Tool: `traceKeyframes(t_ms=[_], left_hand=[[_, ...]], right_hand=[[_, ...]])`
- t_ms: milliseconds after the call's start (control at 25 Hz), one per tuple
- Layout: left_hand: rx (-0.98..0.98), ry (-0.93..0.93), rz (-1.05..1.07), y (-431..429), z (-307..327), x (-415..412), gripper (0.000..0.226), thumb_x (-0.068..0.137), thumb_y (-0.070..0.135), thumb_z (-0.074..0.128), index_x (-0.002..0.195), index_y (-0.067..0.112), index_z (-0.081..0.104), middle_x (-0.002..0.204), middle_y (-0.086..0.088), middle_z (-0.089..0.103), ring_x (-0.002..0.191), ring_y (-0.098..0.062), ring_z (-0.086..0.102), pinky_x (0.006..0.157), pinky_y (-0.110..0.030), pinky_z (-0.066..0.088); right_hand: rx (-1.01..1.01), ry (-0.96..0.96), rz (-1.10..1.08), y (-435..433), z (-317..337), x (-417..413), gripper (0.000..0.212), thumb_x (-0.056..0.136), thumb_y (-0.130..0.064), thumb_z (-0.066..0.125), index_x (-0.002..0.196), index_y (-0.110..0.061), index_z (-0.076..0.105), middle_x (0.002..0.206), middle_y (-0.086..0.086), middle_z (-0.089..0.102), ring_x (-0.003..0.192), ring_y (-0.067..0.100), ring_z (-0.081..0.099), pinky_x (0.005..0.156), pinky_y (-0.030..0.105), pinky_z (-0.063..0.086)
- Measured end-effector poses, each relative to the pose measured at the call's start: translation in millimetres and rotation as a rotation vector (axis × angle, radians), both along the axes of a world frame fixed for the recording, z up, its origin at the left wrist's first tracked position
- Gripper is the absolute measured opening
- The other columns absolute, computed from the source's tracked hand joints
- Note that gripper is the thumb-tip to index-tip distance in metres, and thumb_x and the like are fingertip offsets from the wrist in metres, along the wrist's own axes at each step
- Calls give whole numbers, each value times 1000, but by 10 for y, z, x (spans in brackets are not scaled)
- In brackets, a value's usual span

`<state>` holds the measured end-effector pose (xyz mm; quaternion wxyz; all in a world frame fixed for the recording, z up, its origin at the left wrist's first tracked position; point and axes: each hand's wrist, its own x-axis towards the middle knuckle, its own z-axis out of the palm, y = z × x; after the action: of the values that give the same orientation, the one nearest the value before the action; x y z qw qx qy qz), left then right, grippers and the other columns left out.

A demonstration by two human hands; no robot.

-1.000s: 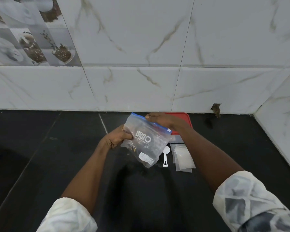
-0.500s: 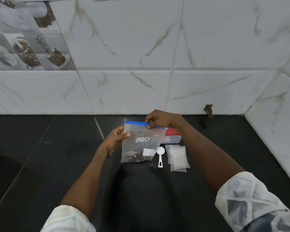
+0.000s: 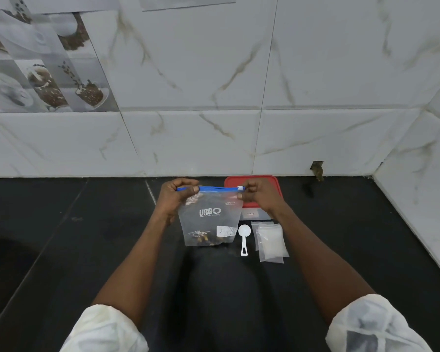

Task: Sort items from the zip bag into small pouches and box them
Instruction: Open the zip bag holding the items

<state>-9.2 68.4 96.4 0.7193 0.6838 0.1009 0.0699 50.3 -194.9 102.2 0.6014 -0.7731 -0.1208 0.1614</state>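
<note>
Held upright above a black countertop (image 3: 61, 250): a clear zip bag (image 3: 210, 219) printed "URGO", blue zip track along its top, a small heap of dark items settled at its bottom and a white label near its lower right corner. Pinched at the track's left end between thumb and fingers of the left hand (image 3: 174, 199); gripped at the right end by the right hand (image 3: 258, 196), fingers closed just beside the white slider (image 3: 240, 188) (whether the track is sealed or parted, impossible to tell). Behind the bag and right hand, near the marble-patterned tiled wall (image 3: 315, 72): a clear box with a red lid (image 3: 252, 182), partly hidden. Flat on the counter just right of the bag: a white plastic measuring spoon (image 3: 244, 238), bowl toward the wall, handle toward the camera. Just beside the spoon, a loose stack of small clear pouches (image 3: 271, 241), lying flat. White patterned sleeves (image 3: 366, 326) pushed up both forearms at the bottom of the view.
</note>
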Motion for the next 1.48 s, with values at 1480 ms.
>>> traceKeyframes(t_ms=[1480], left_hand=[[967, 239, -145, 35, 501, 133, 13, 78, 21, 83, 84, 13, 74, 88, 2, 74, 90, -21, 70, 87, -41, 56]], right_hand=[[-97, -276, -185, -197, -143, -60, 8, 97, -12, 54, 92, -10, 59, 90, 13, 66, 83, 26, 67, 81, 44, 59]])
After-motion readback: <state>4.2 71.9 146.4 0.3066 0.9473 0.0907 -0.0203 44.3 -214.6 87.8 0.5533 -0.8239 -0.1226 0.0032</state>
